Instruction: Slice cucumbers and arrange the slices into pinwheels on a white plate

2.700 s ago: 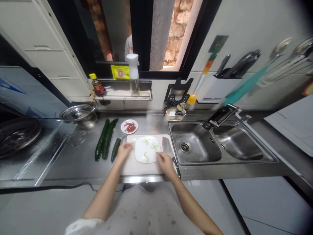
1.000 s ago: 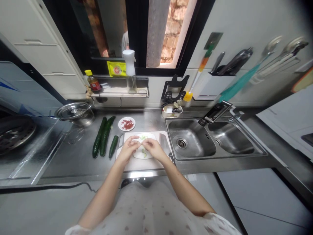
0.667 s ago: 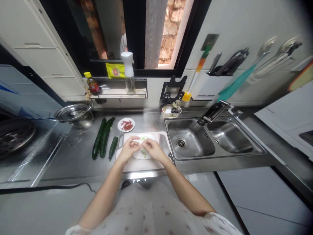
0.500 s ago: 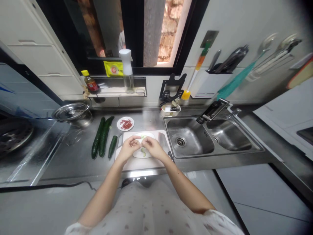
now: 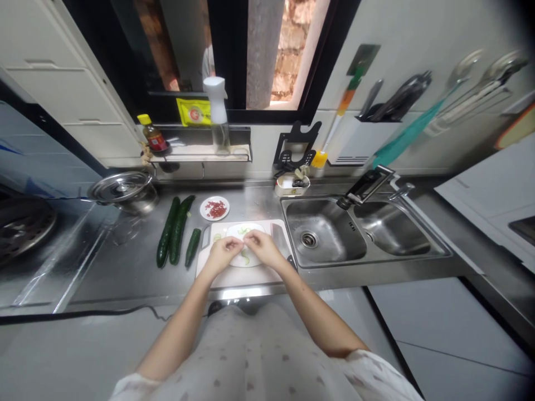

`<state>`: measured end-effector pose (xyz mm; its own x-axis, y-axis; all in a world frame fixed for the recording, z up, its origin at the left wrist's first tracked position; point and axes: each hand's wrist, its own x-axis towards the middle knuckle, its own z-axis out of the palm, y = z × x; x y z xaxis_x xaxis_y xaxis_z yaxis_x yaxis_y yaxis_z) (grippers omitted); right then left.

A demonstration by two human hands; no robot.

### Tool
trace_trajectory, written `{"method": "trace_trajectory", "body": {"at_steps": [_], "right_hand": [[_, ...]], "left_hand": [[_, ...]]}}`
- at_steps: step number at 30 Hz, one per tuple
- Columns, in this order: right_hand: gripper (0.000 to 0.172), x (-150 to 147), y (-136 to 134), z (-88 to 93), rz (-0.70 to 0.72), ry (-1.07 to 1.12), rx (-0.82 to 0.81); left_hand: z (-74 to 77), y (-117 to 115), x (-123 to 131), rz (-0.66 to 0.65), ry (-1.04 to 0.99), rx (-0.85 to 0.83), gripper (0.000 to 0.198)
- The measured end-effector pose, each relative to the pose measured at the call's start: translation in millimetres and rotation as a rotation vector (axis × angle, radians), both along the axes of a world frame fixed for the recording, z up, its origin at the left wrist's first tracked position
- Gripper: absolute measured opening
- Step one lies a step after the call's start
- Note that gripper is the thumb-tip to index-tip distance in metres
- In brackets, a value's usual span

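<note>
A white plate (image 5: 246,229) with pale green cucumber slices sits on a white cutting board (image 5: 246,274) at the counter's front edge. My left hand (image 5: 224,251) and my right hand (image 5: 261,247) meet above the plate, fingertips pinched together between them. What they pinch is too small to make out. A cleaver (image 5: 281,237) lies on the board's right side, partly hidden by my right hand. Left of the board lie two long cucumbers (image 5: 174,229) and a short piece (image 5: 193,247).
A small dish of chopped red chili (image 5: 214,208) stands behind the board. A double steel sink (image 5: 359,234) with a faucet is right of it. A lidded pot (image 5: 123,191) sits at the left. A shelf (image 5: 200,153) with bottles runs under the window.
My hands moved from the plate's two sides to meet over its middle and now stay pinched there. The view has shifted slightly.
</note>
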<state>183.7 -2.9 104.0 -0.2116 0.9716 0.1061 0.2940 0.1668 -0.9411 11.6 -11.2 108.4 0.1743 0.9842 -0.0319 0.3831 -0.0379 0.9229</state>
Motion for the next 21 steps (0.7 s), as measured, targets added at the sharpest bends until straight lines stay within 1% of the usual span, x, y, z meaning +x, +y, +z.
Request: {"method": "trace_trajectory", "body": {"at_steps": [3, 6, 11, 14, 16, 18, 21], "right_hand": [[0.013, 2, 2, -4.3, 0.017, -0.006, -0.002], [0.011, 3, 5, -11.2, 0.011, -0.057, -0.022], [0.009, 5, 10, -34.5, -0.005, -0.236, -0.085], [0.008, 7, 9, -49.4, 0.001, -0.326, -0.124], [0.008, 7, 8, -57.0, 0.014, -0.375, -0.144], [0.008, 8, 7, -62.6, 0.026, -0.443, -0.156], [0.009, 6, 6, -69.0, 0.058, -0.57, -0.15]], "left_hand": [[-4.7, 1, 0, -0.029, -0.005, -0.018, 0.024], [-13.9, 4, 0, -0.058, 0.009, -0.059, 0.023], [-42.0, 11, 1, -0.093, 0.064, -0.121, 0.02], [-60.0, 13, 2, -0.078, 0.135, -0.143, 0.017], [-69.5, 12, 2, -0.068, 0.189, -0.158, 0.017], [-76.2, 12, 4, -0.06, 0.251, -0.17, 0.016], [-82.2, 10, 7, -0.047, 0.371, -0.184, 0.016]]}}
